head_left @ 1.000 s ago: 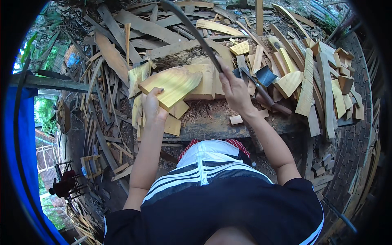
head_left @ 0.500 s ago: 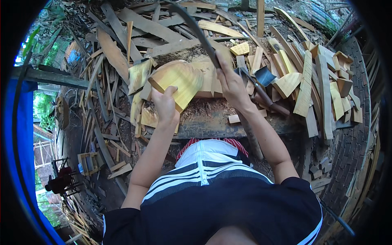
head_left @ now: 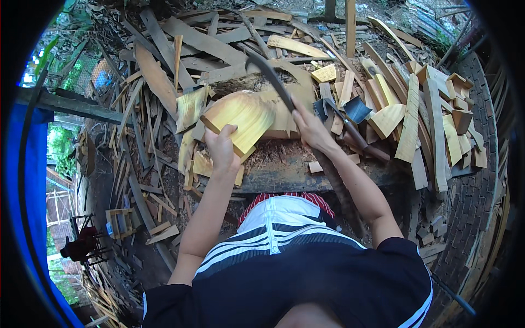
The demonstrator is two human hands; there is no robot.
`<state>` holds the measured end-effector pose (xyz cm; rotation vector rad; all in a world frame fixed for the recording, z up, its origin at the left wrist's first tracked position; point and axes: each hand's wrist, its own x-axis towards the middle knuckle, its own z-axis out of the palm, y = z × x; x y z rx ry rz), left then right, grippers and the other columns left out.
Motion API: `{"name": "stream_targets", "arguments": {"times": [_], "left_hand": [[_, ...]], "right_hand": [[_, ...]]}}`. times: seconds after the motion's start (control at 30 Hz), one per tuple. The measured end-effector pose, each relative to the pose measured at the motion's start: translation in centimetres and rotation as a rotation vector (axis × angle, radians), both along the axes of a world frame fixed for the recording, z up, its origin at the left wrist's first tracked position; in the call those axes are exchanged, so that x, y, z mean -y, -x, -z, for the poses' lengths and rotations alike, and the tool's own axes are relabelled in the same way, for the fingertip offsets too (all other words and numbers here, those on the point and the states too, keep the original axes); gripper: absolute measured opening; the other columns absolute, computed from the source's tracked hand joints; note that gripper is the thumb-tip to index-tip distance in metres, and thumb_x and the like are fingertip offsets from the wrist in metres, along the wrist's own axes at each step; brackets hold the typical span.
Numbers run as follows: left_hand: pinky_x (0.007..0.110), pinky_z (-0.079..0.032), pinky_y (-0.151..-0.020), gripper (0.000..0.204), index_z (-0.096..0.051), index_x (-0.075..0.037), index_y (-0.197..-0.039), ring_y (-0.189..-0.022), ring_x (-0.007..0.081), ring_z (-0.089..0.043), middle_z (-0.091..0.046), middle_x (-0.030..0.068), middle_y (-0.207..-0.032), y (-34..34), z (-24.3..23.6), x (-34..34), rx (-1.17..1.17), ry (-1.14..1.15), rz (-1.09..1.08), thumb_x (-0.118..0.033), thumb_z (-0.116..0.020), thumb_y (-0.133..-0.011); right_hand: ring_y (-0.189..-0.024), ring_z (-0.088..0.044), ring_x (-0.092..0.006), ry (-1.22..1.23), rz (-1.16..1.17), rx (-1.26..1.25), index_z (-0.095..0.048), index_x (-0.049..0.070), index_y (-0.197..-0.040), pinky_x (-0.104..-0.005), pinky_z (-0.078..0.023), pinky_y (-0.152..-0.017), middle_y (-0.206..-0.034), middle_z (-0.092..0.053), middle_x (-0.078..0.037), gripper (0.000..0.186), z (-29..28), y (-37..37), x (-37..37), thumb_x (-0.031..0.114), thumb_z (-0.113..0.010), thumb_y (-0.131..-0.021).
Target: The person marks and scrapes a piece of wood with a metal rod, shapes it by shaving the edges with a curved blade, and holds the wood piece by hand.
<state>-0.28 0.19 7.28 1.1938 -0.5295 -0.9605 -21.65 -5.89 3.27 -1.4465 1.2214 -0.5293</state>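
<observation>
1. head view: the left hand (head_left: 221,150) pinches the near left edge of a yellow wooden piece (head_left: 240,112), the thumb on its upper face and the other fingers mostly hidden.
2. the yellow wooden piece is tilted above the table (head_left: 273,180), before a larger pale block (head_left: 285,124); whether the two touch cannot be told.
3. the right hand (head_left: 313,131) has its fingers wrapped around a long dark tool (head_left: 272,78), whose curved blade points away and leftward; its handle runs back alongside the forearm.
4. right of this hand, a second tool (head_left: 356,111) with a wooden handle lies near cut wood pieces (head_left: 407,123).
5. grey boards (head_left: 205,41) lie strewn beyond the table.
</observation>
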Motion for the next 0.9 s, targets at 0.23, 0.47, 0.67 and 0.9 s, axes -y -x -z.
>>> {"name": "stream_targets", "arguments": {"times": [0.23,0.47,0.67,0.9], "left_hand": [[0.039,-0.054,-0.092,0.057,-0.039,0.002,-0.133,-0.111,0.0297,-0.059,-0.053,0.0175,-0.125,-0.6,-1.3,0.2,-0.11,-0.012,0.051,0.012,-0.048,-0.077],[0.04,-0.054,-0.093,0.056,-0.04,0.003,-0.133,-0.112,0.0312,-0.059,-0.052,0.0189,-0.125,-0.7,0.0,-0.3,-0.049,0.037,0.041,0.011,-0.049,-0.078],[0.042,-0.053,-0.095,0.058,-0.039,0.002,-0.135,-0.116,0.0326,-0.057,-0.051,0.0194,-0.127,-1.2,0.3,-0.4,-0.157,0.015,0.02,0.011,-0.046,-0.079],[0.042,-0.054,-0.094,0.059,-0.039,0.003,-0.134,-0.114,0.0317,-0.058,-0.052,0.0181,-0.127,-1.0,-0.9,-0.5,-0.19,-0.013,0.033,0.012,-0.048,-0.076]], "right_hand": [[-0.07,-0.063,-0.0458,0.715,0.141,-0.026,-0.026,0.025,-0.151,-0.0524,-0.047,-0.061,-0.072,-0.061,-0.028,0.054,-0.3,-0.9,-0.2,0.023,-0.045,-0.101],[-0.061,-0.065,-0.0389,0.513,-0.087,-0.274,-0.024,0.028,-0.152,-0.0486,-0.05,-0.053,-0.072,-0.061,-0.027,0.05,8.1,0.6,0.5,0.031,-0.036,-0.103],[-0.048,-0.054,-0.0199,-0.005,0.048,0.033,-0.02,0.026,-0.154,-0.0365,-0.045,-0.047,-0.058,-0.047,-0.009,0.054,2.6,1.1,1.7,0.029,-0.038,-0.103],[-0.056,-0.057,-0.0303,0.642,0.087,-0.067,-0.015,0.027,-0.155,-0.0432,-0.047,-0.058,-0.065,-0.056,-0.018,0.059,-2.6,-0.8,1.0,0.019,-0.039,-0.102]]}}
